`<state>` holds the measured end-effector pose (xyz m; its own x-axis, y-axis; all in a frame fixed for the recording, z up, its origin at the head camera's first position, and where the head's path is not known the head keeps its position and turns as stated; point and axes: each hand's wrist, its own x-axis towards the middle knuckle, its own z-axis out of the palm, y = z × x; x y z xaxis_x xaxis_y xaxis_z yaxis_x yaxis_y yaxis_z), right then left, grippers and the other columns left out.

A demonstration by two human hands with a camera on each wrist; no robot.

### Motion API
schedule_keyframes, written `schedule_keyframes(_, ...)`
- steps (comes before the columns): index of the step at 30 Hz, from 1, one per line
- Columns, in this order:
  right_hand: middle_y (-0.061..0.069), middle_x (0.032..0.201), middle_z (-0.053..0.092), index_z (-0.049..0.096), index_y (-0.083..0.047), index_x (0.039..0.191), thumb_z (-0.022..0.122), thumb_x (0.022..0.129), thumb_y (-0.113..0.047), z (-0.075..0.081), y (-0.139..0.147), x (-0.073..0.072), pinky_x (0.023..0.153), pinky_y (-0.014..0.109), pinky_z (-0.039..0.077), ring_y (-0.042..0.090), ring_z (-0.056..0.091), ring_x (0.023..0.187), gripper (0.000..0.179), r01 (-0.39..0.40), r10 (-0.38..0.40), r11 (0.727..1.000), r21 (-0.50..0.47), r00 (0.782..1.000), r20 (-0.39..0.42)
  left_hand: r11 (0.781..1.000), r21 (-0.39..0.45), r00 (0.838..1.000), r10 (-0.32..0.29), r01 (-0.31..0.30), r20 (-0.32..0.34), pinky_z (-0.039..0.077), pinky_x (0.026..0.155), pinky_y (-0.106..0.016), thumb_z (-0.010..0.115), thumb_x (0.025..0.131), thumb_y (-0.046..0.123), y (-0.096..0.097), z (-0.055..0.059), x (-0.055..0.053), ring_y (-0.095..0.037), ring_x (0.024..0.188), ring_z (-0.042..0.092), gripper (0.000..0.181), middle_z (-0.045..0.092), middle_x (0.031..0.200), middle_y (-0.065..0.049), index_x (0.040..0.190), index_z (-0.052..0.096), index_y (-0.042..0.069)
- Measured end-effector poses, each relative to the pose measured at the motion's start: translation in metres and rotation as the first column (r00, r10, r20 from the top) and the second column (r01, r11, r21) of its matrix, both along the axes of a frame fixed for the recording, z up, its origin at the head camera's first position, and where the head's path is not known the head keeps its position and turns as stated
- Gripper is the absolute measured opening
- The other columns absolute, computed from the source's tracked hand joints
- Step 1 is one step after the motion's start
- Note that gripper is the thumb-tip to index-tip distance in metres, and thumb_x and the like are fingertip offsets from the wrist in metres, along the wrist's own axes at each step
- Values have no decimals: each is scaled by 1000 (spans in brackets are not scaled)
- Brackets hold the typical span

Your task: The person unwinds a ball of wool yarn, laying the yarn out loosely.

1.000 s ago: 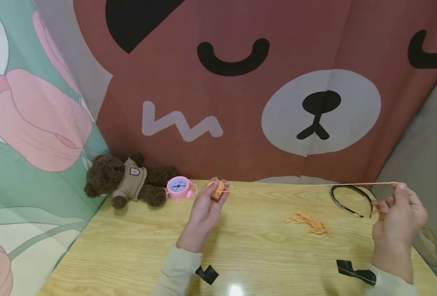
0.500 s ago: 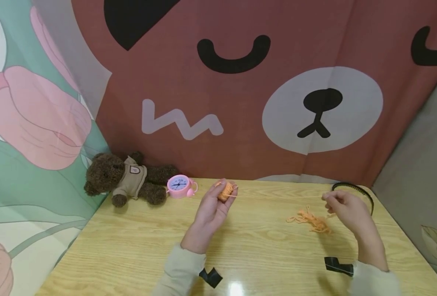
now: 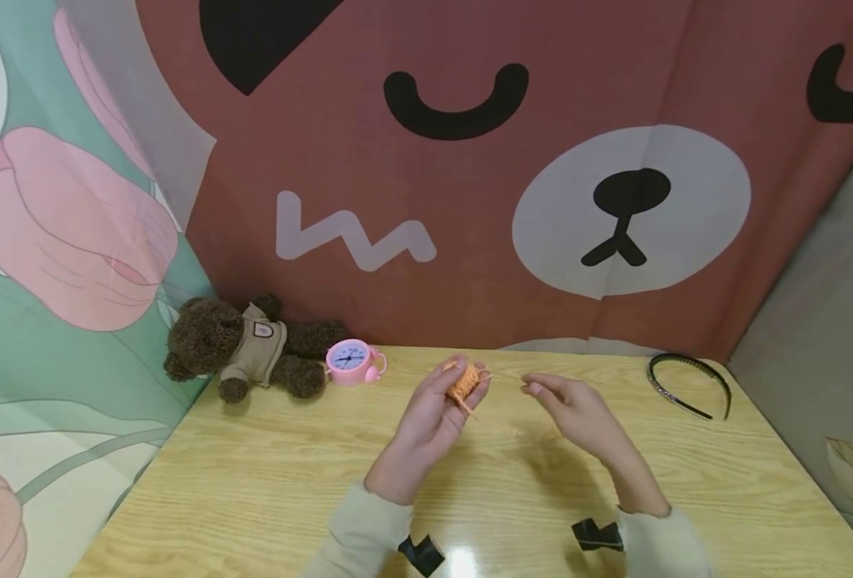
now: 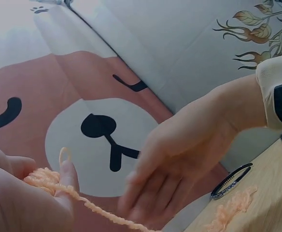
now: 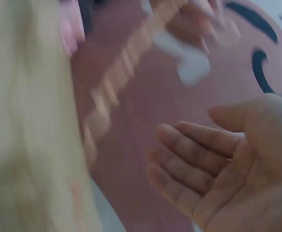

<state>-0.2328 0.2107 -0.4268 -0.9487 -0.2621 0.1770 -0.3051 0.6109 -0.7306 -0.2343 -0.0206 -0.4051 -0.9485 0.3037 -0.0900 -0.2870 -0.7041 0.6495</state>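
In the head view my left hand (image 3: 426,417) holds a small wound ball of orange yarn (image 3: 464,385) between thumb and fingers. A loop of yarn stands over one fingertip in the left wrist view, and a yarn strand (image 4: 100,209) trails from the ball toward the lower right. My right hand (image 3: 581,413) is just right of the ball, apart from it. Its fingers are loosely bent with nothing between them in the right wrist view, where the strand (image 5: 126,63) hangs blurred beyond the fingertips. Loose orange yarn (image 4: 232,208) lies on the table, mostly hidden behind my right hand in the head view.
A brown teddy bear (image 3: 260,345) lies at the table's back left, beside a pink alarm clock (image 3: 350,361). At the back right is a black headband (image 3: 679,403). A printed bear curtain (image 3: 469,241) hangs behind the wooden table (image 3: 253,482).
My right hand has swung left from the far right, where it stretched the strand taut, to near the ball, releasing the strand. My left hand has shifted slightly right with the yarn ball.
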Motion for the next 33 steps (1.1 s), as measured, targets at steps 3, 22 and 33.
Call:
schedule_keyframes(3,21,140,61,50,0,146,39,112,-32,-4,-25,2,106,55,52,39,59,130,49,-169,188,973,-160,976,112,1000,-3,1000,-3,3,3,57,99,-24,52,106,12,1,1,3,-20,112,62,10,53,123,-14,114,47,7)
schedule_keyframes(22,0,63,46,69,-4,99,54,106,-29,26,9,13,72,26,60,16,49,62,30,110,-121,792,-601,992,22,1000,6,1000,28,-28,3,57,98,-23,52,105,7,-12,2,-7,-19,110,66,30,53,128,-15,134,46,4)
schedule_keyframes(33,0,59,44,70,2,99,61,102,-30,33,29,11,63,24,56,15,42,59,33,265,-351,583,-768,935,56,991,-9,990,137,-136,45,59,93,-23,51,104,1,-11,1,-10,-18,105,64,28,52,120,-15,130,42,3)
